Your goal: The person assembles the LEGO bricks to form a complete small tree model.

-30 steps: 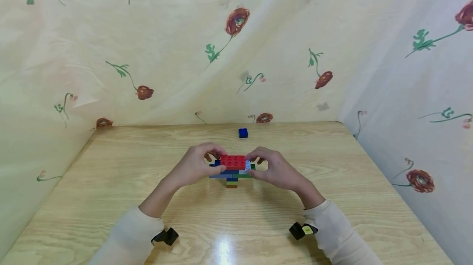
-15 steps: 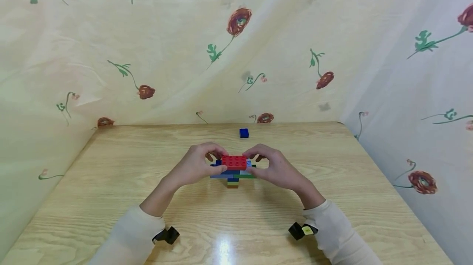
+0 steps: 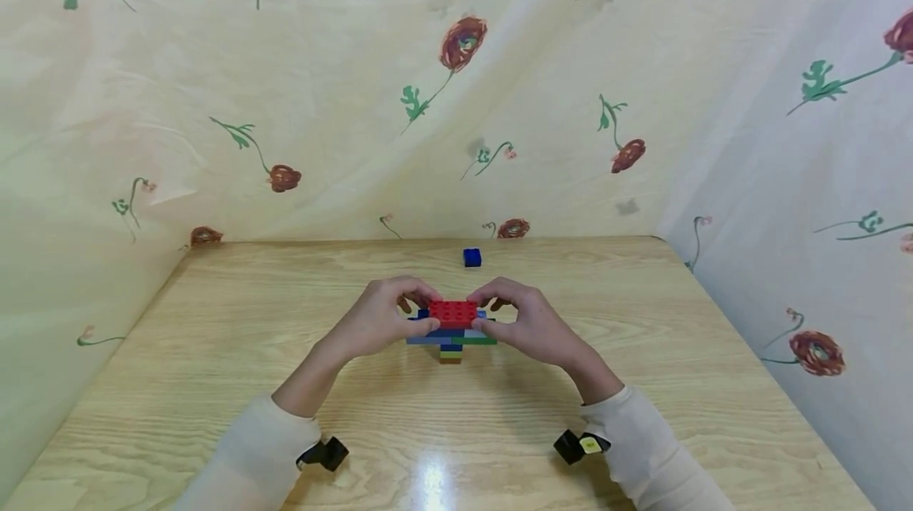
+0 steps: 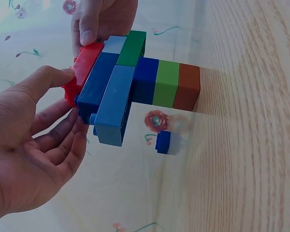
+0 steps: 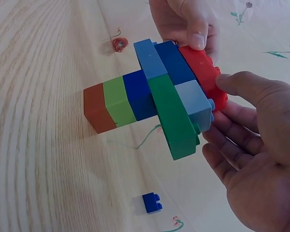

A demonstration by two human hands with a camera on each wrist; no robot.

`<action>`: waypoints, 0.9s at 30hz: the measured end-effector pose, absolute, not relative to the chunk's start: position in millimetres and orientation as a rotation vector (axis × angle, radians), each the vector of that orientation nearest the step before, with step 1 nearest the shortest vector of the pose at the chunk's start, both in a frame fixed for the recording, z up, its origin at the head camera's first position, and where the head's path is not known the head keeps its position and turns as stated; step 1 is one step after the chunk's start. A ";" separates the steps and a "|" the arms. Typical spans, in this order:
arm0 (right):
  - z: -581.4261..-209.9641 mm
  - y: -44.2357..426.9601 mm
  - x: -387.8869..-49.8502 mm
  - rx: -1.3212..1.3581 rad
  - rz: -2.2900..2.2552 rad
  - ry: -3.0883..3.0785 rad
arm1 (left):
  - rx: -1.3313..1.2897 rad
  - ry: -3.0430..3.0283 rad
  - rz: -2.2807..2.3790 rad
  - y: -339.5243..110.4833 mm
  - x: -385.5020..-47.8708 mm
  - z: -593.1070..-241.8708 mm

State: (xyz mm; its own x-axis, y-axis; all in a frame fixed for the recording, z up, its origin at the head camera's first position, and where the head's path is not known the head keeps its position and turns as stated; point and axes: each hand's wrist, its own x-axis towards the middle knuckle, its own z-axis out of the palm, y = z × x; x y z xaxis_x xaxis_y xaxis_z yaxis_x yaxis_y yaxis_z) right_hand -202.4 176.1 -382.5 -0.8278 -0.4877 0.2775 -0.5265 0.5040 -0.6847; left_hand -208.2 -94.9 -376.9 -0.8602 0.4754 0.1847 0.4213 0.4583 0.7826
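A red brick (image 3: 452, 314) with studs on top lies across the top of a stacked brick structure. My left hand (image 3: 385, 317) pinches its left end between thumb and fingers, and my right hand (image 3: 524, 323) pinches the right end. Under the red brick the left wrist view shows a dark blue brick (image 4: 99, 81) beside a pale blue one (image 4: 115, 44). Below them lie a medium blue brick (image 4: 113, 104) and a green brick (image 4: 131, 48). A narrow column of blue (image 5: 139, 95), lime green (image 5: 118, 101) and brown (image 5: 97, 108) bricks stands on the table beneath.
A loose dark blue brick (image 3: 472, 257) lies behind the structure, near the back edge of the wooden table (image 3: 285, 265). Floral cloth (image 3: 342, 99) hangs behind the table and along its sides.
My right hand has shifted slightly left, from beside the pale blue brick onto the red brick's right end. My left hand keeps its hold, and the structure stays in place.
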 end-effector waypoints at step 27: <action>-381.8 177.6 -205.6 0.947 1.248 -2.695 | 0.756 2.540 1.426 -96.1 -214.4 -380.3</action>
State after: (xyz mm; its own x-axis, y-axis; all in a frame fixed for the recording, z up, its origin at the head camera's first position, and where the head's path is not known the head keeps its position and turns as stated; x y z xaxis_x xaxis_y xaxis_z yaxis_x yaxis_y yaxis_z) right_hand -205.6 177.6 -381.8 -0.8150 -0.5157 0.2643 -0.5351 0.4946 -0.6849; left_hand -214.4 -96.1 -380.3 -0.8655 0.4847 0.1262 0.3600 0.4270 0.8295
